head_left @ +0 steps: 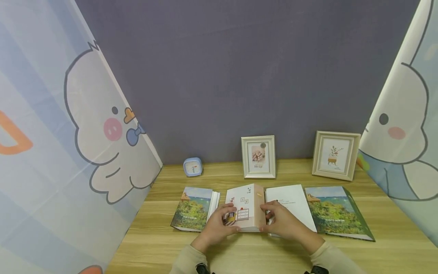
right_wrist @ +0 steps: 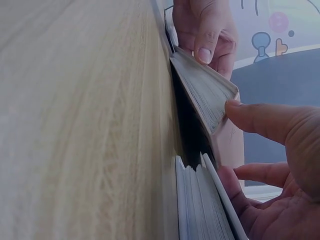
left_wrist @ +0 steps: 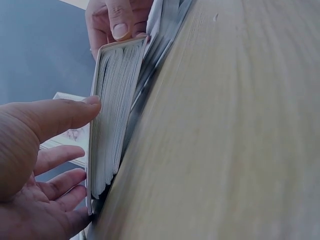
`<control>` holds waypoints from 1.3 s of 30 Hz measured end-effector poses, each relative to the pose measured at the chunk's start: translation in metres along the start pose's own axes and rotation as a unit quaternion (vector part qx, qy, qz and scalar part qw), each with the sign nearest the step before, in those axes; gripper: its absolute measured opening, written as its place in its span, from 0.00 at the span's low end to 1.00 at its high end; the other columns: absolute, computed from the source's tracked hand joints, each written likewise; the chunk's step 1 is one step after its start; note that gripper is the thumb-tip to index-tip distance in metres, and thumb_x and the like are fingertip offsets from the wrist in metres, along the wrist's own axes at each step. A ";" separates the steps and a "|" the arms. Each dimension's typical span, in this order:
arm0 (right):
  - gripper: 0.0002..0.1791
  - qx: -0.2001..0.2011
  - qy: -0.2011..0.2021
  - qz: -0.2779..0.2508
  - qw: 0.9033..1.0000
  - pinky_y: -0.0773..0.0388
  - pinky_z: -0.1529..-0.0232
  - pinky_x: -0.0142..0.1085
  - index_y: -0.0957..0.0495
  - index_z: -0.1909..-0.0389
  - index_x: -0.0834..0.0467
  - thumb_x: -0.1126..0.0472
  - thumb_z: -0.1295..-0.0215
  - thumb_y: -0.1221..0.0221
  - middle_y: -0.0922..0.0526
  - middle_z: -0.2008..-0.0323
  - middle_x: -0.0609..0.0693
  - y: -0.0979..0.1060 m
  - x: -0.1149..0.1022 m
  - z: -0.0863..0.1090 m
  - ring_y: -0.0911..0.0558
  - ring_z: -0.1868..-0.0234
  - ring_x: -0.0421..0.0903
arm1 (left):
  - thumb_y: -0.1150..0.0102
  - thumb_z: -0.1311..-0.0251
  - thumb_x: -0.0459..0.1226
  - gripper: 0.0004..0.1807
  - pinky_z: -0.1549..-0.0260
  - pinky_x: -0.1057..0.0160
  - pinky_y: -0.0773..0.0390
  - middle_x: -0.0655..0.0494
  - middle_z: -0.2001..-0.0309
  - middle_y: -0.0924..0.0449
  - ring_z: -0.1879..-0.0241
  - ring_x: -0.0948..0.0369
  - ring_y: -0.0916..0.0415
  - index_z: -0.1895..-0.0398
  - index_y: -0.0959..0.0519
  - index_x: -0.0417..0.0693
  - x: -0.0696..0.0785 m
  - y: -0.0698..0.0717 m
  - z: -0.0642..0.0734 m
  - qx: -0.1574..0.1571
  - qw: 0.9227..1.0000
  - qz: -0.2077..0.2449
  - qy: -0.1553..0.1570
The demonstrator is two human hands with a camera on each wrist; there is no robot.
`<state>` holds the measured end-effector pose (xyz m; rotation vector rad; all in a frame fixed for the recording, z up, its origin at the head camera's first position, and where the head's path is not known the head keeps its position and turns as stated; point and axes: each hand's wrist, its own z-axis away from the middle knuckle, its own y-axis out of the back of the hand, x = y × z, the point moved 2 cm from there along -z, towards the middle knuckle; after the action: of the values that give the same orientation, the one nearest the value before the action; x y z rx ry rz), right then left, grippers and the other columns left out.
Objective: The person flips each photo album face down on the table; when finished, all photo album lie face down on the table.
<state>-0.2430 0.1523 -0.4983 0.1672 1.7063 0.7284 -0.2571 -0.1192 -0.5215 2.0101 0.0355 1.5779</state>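
A thick photo album [head_left: 249, 201] with a drawn-room cover and pink spine is tilted on the table, its spine side raised. My left hand [head_left: 219, 224] holds its left side, thumb near the lower edge and fingers over the cover. At the spine, my right hand [head_left: 282, 220] grips the album by its lower part, thumb at the bottom corner. In the right wrist view, a dark gap shows under the album's raised side [right_wrist: 205, 95]. A white album [head_left: 291, 201] lies to the right, partly under my right hand. Page edges [left_wrist: 115, 115] face the left wrist view.
Green landscape photo albums lie at the left [head_left: 193, 209] and right [head_left: 337, 213] of the row. Behind stand a blue clock [head_left: 193, 167], a frame with a flower picture [head_left: 244, 163] and a frame with a plant picture [head_left: 316, 160]. A grey curtain [head_left: 239, 76] backs the wooden table [head_left: 143, 243].
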 end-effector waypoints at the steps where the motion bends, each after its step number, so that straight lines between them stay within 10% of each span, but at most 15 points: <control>1: 0.47 0.000 -0.001 0.001 1.000 0.16 0.65 0.33 0.27 0.32 0.73 0.58 0.50 0.18 0.25 0.39 0.61 0.000 0.000 0.000 0.20 0.52 0.52 | 0.20 0.46 0.36 0.34 0.31 0.52 0.29 0.46 0.27 0.33 0.28 0.43 0.36 0.35 0.21 0.39 0.000 0.000 0.000 -0.001 1.000 0.001 -0.001; 39: 0.37 0.009 0.004 0.019 1.000 0.16 0.64 0.33 0.21 0.39 0.67 0.59 0.49 0.18 0.23 0.45 0.56 0.000 0.001 -0.001 0.19 0.53 0.51 | 0.21 0.44 0.37 0.36 0.32 0.59 0.29 0.44 0.26 0.34 0.27 0.43 0.36 0.33 0.23 0.35 -0.006 0.003 0.000 -0.013 1.000 0.017 -0.004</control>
<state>-0.2444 0.1522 -0.4989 0.2101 1.7226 0.7424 -0.2597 -0.1244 -0.5255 2.0072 -0.0212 1.5836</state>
